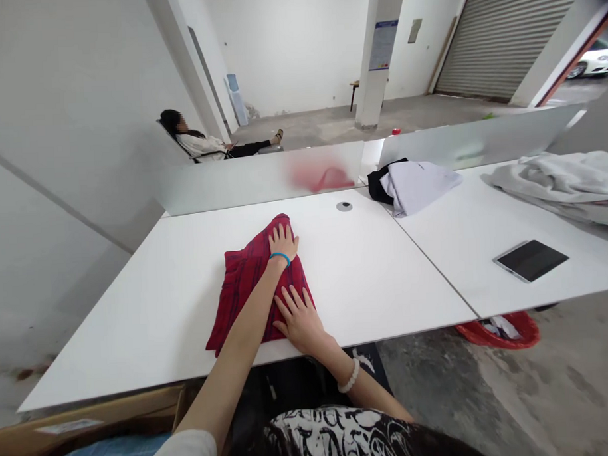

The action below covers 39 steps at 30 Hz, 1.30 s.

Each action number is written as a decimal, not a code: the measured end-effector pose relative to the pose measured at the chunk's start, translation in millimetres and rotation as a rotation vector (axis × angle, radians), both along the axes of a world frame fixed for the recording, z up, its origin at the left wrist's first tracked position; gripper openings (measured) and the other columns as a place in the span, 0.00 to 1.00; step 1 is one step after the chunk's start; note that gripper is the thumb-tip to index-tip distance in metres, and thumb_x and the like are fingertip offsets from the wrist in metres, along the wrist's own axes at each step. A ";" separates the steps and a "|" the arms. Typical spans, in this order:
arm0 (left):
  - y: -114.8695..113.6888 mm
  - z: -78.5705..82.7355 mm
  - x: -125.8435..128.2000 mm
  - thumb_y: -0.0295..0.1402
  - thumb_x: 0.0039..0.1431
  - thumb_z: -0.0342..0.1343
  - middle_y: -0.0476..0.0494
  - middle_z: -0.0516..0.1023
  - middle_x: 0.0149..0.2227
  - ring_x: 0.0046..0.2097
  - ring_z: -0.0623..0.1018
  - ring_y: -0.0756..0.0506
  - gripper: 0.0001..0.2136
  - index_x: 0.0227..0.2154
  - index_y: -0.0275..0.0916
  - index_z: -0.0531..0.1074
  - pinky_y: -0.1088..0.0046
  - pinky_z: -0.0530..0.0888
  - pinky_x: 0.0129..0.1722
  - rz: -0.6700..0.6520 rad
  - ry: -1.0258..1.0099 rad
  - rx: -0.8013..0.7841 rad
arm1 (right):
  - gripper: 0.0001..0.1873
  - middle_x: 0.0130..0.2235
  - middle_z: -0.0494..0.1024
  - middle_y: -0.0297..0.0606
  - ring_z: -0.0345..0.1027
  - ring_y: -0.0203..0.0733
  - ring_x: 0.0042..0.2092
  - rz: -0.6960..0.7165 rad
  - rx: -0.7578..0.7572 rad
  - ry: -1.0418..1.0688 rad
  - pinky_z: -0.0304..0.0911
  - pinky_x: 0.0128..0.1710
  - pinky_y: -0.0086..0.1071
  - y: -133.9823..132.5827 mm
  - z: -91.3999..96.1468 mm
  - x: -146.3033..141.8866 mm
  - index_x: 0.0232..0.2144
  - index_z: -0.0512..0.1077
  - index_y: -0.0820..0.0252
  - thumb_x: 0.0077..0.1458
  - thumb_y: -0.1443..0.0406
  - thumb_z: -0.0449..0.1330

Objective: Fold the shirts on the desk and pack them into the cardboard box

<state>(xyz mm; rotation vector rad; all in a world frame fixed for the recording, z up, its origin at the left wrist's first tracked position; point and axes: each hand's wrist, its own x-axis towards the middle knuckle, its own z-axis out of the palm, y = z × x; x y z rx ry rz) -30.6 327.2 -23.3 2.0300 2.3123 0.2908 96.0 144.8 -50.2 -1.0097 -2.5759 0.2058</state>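
Note:
A red plaid garment (242,283) with dark stripes lies folded on the white table. My left hand (283,243), with a blue band at the wrist, rests flat on its far right part, fingers spread. Nearer to me, my right hand (301,321) lies on the near right edge of the cloth, fingers stretched out and apart. A pale beaded bracelet circles the right wrist. Both palms press down on the fabric, and neither hand grips it. What kind of garment it is, I cannot tell from the fold.
A lilac and black pile of clothes (419,184) lies beyond the table seam. Farther right are a tablet (532,260) and white cloth (571,179). A frosted divider (232,180) edges the back. Below stand a cardboard box (141,406) and a red-lined bin (524,333). A person sits beyond.

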 end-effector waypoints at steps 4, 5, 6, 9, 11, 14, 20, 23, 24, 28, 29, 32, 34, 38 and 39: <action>25.4 4.9 0.3 0.42 0.63 0.32 0.36 0.35 0.68 0.67 0.35 0.37 0.32 0.65 0.28 0.39 0.51 0.39 0.64 0.046 0.027 0.050 | 0.32 0.65 0.51 0.46 0.39 0.53 0.66 -0.005 -0.002 -0.002 0.40 0.63 0.53 -0.1 -0.4 -0.6 0.63 0.54 0.62 0.63 0.50 0.43; 30.4 2.8 -1.5 0.42 0.62 0.34 0.34 0.38 0.68 0.67 0.38 0.37 0.32 0.65 0.27 0.41 0.51 0.41 0.64 0.057 0.024 0.025 | 0.32 0.65 0.51 0.46 0.38 0.53 0.66 -0.007 -0.003 -0.001 0.39 0.63 0.53 -0.2 -0.4 -0.6 0.63 0.54 0.62 0.63 0.50 0.42; 34.7 0.0 -4.0 0.42 0.62 0.36 0.32 0.41 0.67 0.67 0.41 0.36 0.32 0.64 0.26 0.44 0.51 0.45 0.63 0.066 0.020 -0.005 | 0.32 0.65 0.51 0.45 0.38 0.53 0.66 -0.008 -0.004 -0.001 0.40 0.63 0.53 -0.3 -0.3 -0.5 0.63 0.54 0.62 0.63 0.50 0.42; 43.6 -7.0 -12.4 0.41 0.60 0.40 0.29 0.48 0.65 0.66 0.49 0.34 0.31 0.62 0.26 0.51 0.51 0.52 0.62 0.069 0.018 -0.074 | 0.32 0.66 0.50 0.45 0.38 0.53 0.67 -0.004 -0.013 -0.007 0.41 0.63 0.53 -0.3 0.7 0.0 0.63 0.54 0.62 0.63 0.50 0.43; 46.8 -6.8 -15.1 0.41 0.59 0.42 0.28 0.52 0.64 0.65 0.52 0.32 0.30 0.61 0.28 0.54 0.51 0.55 0.60 0.061 0.031 -0.079 | 0.32 0.66 0.49 0.45 0.38 0.53 0.67 -0.001 -0.019 -0.010 0.41 0.63 0.53 -0.1 1.6 0.3 0.63 0.54 0.61 0.63 0.51 0.44; 48.2 -1.3 -10.3 0.38 0.61 0.40 0.24 0.57 0.62 0.64 0.55 0.32 0.29 0.62 0.27 0.53 0.51 0.57 0.59 0.057 0.063 -0.018 | 0.31 0.66 0.49 0.44 0.37 0.52 0.67 0.000 -0.021 0.002 0.41 0.63 0.52 0.0 3.0 0.6 0.63 0.53 0.61 0.63 0.51 0.45; 53.7 -5.7 4.6 0.39 0.61 0.39 0.34 0.42 0.67 0.67 0.38 0.36 0.31 0.64 0.30 0.44 0.51 0.40 0.64 0.005 0.096 0.086 | 0.31 0.66 0.48 0.44 0.36 0.53 0.67 0.000 -0.018 0.008 0.42 0.63 0.54 -1.4 6.7 1.2 0.63 0.52 0.61 0.63 0.53 0.47; 62.6 -14.8 0.1 0.41 0.59 0.43 0.32 0.48 0.66 0.67 0.44 0.33 0.32 0.63 0.29 0.49 0.48 0.42 0.63 0.013 0.062 0.011 | 0.31 0.66 0.48 0.44 0.36 0.52 0.67 0.001 -0.029 0.017 0.42 0.63 0.53 -1.5 6.5 0.7 0.64 0.51 0.61 0.63 0.53 0.46; 65.2 -17.3 -2.1 0.41 0.59 0.43 0.33 0.50 0.66 0.66 0.46 0.33 0.31 0.63 0.29 0.50 0.48 0.42 0.63 0.012 0.051 -0.008 | 0.31 0.66 0.48 0.44 0.35 0.52 0.67 0.000 -0.034 0.018 0.42 0.63 0.53 -1.4 5.7 0.4 0.64 0.51 0.61 0.63 0.53 0.45; 69.5 -22.2 -7.3 0.42 0.59 0.43 0.33 0.50 0.66 0.66 0.46 0.34 0.32 0.63 0.28 0.51 0.50 0.40 0.63 0.013 0.021 -0.014 | 0.31 0.66 0.47 0.43 0.35 0.52 0.67 -0.003 -0.051 0.023 0.43 0.63 0.53 -0.9 1.0 -0.9 0.64 0.52 0.60 0.63 0.51 0.43; 69.1 -22.4 -7.4 0.42 0.59 0.43 0.33 0.50 0.65 0.66 0.46 0.34 0.32 0.62 0.29 0.51 0.50 0.40 0.63 0.014 0.014 -0.007 | 0.31 0.66 0.47 0.43 0.35 0.52 0.67 -0.003 -0.052 0.022 0.43 0.63 0.53 -0.8 0.0 -1.0 0.63 0.52 0.60 0.63 0.51 0.43; 65.3 -21.8 -7.5 0.41 0.59 0.43 0.34 0.52 0.65 0.66 0.47 0.35 0.30 0.62 0.31 0.53 0.51 0.41 0.63 0.011 -0.009 0.028 | 0.31 0.66 0.47 0.42 0.36 0.52 0.67 -0.003 -0.044 0.011 0.43 0.63 0.53 -0.6 -1.3 -1.1 0.63 0.52 0.59 0.63 0.51 0.44; 61.9 -21.0 -8.4 0.40 0.61 0.41 0.35 0.52 0.65 0.66 0.47 0.36 0.29 0.62 0.31 0.53 0.51 0.42 0.64 0.007 -0.027 0.058 | 0.31 0.66 0.47 0.42 0.36 0.52 0.67 -0.005 -0.035 0.002 0.44 0.63 0.53 -0.2 -1.0 -0.9 0.63 0.52 0.59 0.63 0.51 0.44; 56.5 -18.7 -11.5 0.39 0.64 0.34 0.36 0.50 0.66 0.67 0.47 0.37 0.27 0.63 0.32 0.49 0.53 0.45 0.64 0.001 -0.057 0.101 | 0.31 0.66 0.48 0.43 0.37 0.52 0.67 -0.003 -0.024 -0.010 0.43 0.63 0.53 0.8 0.9 -0.5 0.63 0.52 0.59 0.63 0.52 0.45; 55.8 -17.7 -12.1 0.39 0.64 0.33 0.36 0.50 0.66 0.67 0.47 0.37 0.27 0.64 0.32 0.49 0.52 0.45 0.64 -0.006 -0.061 0.100 | 0.31 0.66 0.49 0.43 0.37 0.52 0.67 -0.002 -0.022 -0.008 0.42 0.63 0.53 1.0 1.5 -0.3 0.63 0.52 0.60 0.63 0.52 0.45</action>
